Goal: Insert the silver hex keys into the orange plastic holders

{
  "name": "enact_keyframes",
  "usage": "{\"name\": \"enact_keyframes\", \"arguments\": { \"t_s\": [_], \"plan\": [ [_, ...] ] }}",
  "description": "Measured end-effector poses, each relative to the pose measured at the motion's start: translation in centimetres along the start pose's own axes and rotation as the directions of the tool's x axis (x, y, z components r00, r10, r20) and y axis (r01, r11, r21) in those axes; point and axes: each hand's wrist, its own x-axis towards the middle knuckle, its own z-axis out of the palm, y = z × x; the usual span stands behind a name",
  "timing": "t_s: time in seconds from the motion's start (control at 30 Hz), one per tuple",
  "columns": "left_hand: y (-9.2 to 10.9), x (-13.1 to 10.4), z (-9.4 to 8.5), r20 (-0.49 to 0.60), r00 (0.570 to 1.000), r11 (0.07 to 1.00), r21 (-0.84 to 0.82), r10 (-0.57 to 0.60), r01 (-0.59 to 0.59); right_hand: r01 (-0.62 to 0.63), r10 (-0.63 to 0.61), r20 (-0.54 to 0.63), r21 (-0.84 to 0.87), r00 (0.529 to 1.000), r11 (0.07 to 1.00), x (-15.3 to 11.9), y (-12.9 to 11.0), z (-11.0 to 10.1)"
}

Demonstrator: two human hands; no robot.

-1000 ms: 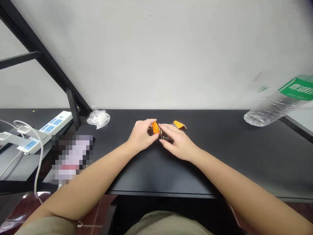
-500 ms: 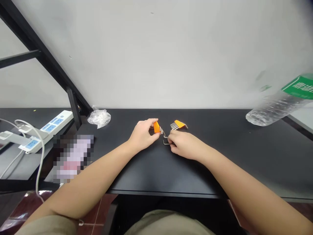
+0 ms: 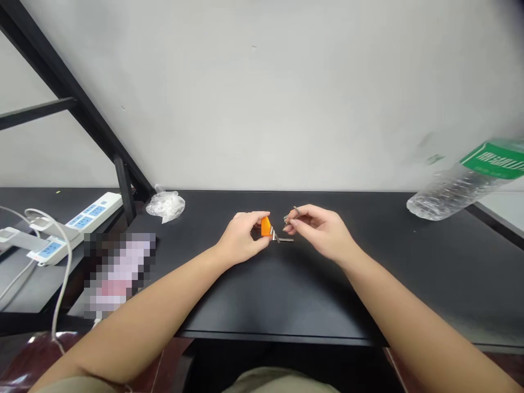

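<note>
Between the fingers and thumb of my left hand [image 3: 245, 237] is an orange hex key holder [image 3: 266, 226], with metal key ends sticking out at its right side. My right hand [image 3: 321, 232] is raised just to the right, its fingertips pinched on a small dark hex key [image 3: 297, 210], partly covered by the fingers. Below the gap between the hands, a loose hex key [image 3: 286, 240] lies on the black desk [image 3: 262, 295]. A second orange holder is hidden behind my right hand; thin metal pieces show beside the fingertips.
A crumpled clear plastic bag [image 3: 166, 204] lies at the back left of the desk. At the right, a clear bottle with a green label [image 3: 493, 159] lies tilted. A white power strip [image 3: 82, 224] with cables and a blurred-out object [image 3: 120, 273] are at the left.
My right hand has lifted off the desk with a hex key and turned, now covering the second orange holder. My left hand still grips its holder. The view has tilted slightly up.
</note>
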Motion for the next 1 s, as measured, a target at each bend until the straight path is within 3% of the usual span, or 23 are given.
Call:
{"name": "enact_keyframes", "arguments": {
  "t_s": [0.07, 0.17, 0.33, 0.67, 0.83, 1.0],
  "plan": [
    [0.3, -0.1, 0.0, 0.011, 1.000, 1.000, -0.005, 0.010, -0.010, -0.055, 0.062, -0.021, 0.239, 0.998, 0.969, -0.1, -0.3, 0.6],
    [0.6, -0.1, 0.0, 0.023, 1.000, 1.000, -0.010, 0.018, -0.018, -0.081, 0.087, -0.005, 0.336, 0.996, 0.938, -0.3, -0.4, 1.5],
    [0.5, -0.2, 0.0, 0.023, 0.999, 0.999, -0.030, 0.023, -0.022, -0.097, 0.113, -0.026, 0.342, 0.993, 0.935, -0.4, -0.2, 1.9],
    [0.5, -0.2, 0.2, 0.020, 1.000, 0.993, -0.122, -0.006, 0.009, -0.145, 0.132, 0.059, 0.356, 0.989, 0.923, -0.3, 0.3, 2.0],
    [0.6, -0.2, 0.1, 0.044, 0.999, 0.995, -0.095, -0.005, 0.009, -0.039, 0.037, 0.020, 0.094, 0.999, 0.995, -0.3, 0.5, 2.5],
    [0.5, -0.1, 0.1, 0.004, 1.000, 0.999, 0.025, -0.022, 0.022, -0.209, 0.209, 0.007, 0.107, 0.978, 0.972, -0.4, 0.7, 2.8]
  ]
}}
